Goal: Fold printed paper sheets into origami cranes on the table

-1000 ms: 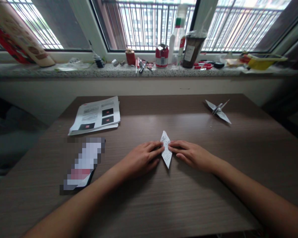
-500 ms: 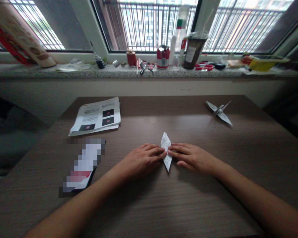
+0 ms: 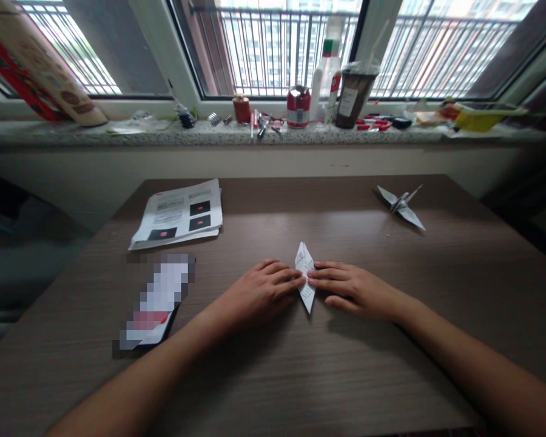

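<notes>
Beside your left forearm lies a dark-edged, pixelated flat object (image 3: pixel 157 297) on the table (image 3: pixel 264 388). Your left hand (image 3: pixel 267 286) and right hand (image 3: pixel 355 287) face each other, fingers extended and ungripping, their tips resting on the narrow folded paper (image 3: pixel 306 294) between them, at mid-table. Farther off, a stack of printed sheets (image 3: pixel 175 209) lies left, a paper crane (image 3: pixel 403 205) right; beyond, a can (image 3: pixel 298 108) stands on the windowsill (image 3: pixel 218 136).
</notes>
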`<state>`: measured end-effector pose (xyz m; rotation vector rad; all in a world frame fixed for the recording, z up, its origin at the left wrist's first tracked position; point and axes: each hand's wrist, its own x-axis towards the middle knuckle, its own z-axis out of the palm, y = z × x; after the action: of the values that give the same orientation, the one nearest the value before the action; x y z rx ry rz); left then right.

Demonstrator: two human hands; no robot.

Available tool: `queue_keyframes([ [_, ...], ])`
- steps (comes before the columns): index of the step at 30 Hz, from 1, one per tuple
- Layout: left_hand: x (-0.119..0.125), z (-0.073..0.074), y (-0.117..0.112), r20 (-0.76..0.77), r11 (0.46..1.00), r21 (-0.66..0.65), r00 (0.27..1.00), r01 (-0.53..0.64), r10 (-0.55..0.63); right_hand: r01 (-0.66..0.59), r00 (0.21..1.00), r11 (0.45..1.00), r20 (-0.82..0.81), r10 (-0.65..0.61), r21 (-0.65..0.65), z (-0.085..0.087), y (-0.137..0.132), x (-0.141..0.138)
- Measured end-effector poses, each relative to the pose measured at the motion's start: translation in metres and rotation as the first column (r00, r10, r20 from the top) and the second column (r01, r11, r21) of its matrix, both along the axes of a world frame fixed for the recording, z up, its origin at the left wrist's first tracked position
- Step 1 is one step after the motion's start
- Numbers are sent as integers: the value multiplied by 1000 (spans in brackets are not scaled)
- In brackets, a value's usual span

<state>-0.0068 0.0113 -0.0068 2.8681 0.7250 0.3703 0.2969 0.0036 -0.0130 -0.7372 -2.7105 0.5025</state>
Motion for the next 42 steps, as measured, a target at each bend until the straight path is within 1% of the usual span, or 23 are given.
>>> queue_keyframes([
  [5, 2, -2, -1, -8, 1000, 24, 1000, 20, -20, 11, 1000, 1000, -30, -10, 29, 1, -1, -2],
  [12, 5, 1, -1, 5, 1000, -19, 1000, -1, 1, 19, 999, 1000, -27, -20, -23, 5, 0, -1],
  [18, 4, 2, 0, -26, 999, 25, 999, 26, -25, 41, 997, 999, -58, -40, 16, 4, 0, -3],
  [23, 6, 7, -2, -47, 998, 67, 999, -14, 18, 20, 999, 997, -45, -16, 72, 2, -1, -5],
  [27, 6, 9, -4, -50, 995, 88, 997, -52, 57, 17, 999, 995, -40, -13, 103, 3, -2, -6],
  [32, 9, 9, -8, -38, 991, 105, 996, -80, 85, 26, 998, 994, -54, -20, 111, 4, -4, -8],
  [37, 12, 12, -9, -46, 988, 111, 992, -109, 115, 37, 994, 993, -108, -25, 110, 4, -5, -10],
  [39, 11, 12, -9, -36, 985, 113, 990, -129, 133, 26, 993, 993, -120, -13, 114, 5, -7, -12],
  [42, 9, 9, -7, -21, 980, 115, 986, -160, 163, -19, 996, 994, -87, 29, 112, 6, -10, -17],
])
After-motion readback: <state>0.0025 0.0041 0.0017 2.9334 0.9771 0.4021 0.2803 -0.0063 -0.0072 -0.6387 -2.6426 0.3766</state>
